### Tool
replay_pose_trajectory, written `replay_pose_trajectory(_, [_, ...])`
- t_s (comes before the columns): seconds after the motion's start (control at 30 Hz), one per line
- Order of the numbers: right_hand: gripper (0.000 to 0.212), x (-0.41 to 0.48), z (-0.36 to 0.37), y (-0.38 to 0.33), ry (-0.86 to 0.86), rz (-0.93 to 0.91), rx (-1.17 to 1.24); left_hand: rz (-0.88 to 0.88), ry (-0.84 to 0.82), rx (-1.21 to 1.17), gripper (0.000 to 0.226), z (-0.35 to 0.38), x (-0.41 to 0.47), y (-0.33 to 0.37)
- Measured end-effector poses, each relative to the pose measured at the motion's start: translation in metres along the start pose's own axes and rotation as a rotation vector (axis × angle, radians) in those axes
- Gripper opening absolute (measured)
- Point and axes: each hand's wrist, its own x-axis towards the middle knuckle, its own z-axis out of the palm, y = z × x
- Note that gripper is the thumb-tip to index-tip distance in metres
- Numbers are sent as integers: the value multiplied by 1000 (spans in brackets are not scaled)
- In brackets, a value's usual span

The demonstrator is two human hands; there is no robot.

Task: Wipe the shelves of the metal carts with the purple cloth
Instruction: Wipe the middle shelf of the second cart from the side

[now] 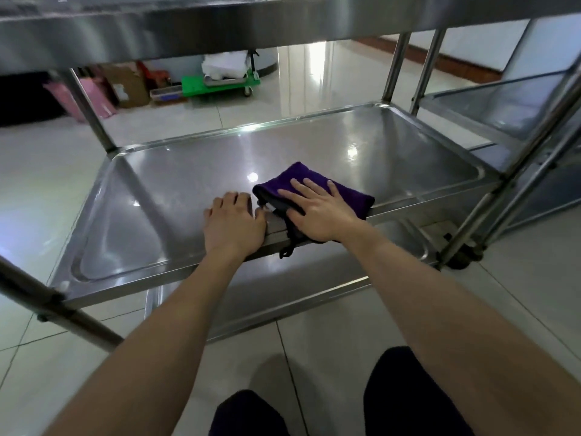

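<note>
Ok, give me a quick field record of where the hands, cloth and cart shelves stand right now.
left hand: on the middle shelf front rim, fingers curled over it
right hand: flat, fingers straight, pressing the purple cloth
purple cloth: folded, at the shelf's front edge, partly overhanging it
lower shelf: beneath, partly hidden by the arms
second cart: at the right, close beside this one
</note>
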Motion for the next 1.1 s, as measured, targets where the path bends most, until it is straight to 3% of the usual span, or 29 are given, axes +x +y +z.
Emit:
replay_pose_trajectory(0.2, [63, -16, -23, 100, 38, 321, -3, 52, 23, -1, 49, 3, 1, -3])
replay_pose_trajectory(0.27, [67, -17, -24, 107, 29, 340, -20, 48, 36, 4, 48, 5, 1, -2])
replay_pose_trajectory(0.53, [68, -14, -21, 102, 16, 314, -46, 117, 119, 113, 43, -1, 0, 15])
replay_pose_trajectory(0.83, [67, -10, -20, 97, -14, 267, -37, 89, 11, 64, 42, 23, 34, 118])
replay_pose_trajectory(0.97, [67, -11, -23, 113, -41, 143, -7, 70, 74, 94, 39, 38, 37, 109])
replay_pose_trajectory(1.1, [62, -13, -40, 177, -102, -80, -1, 64, 99, 78, 55, 46, 41, 100])
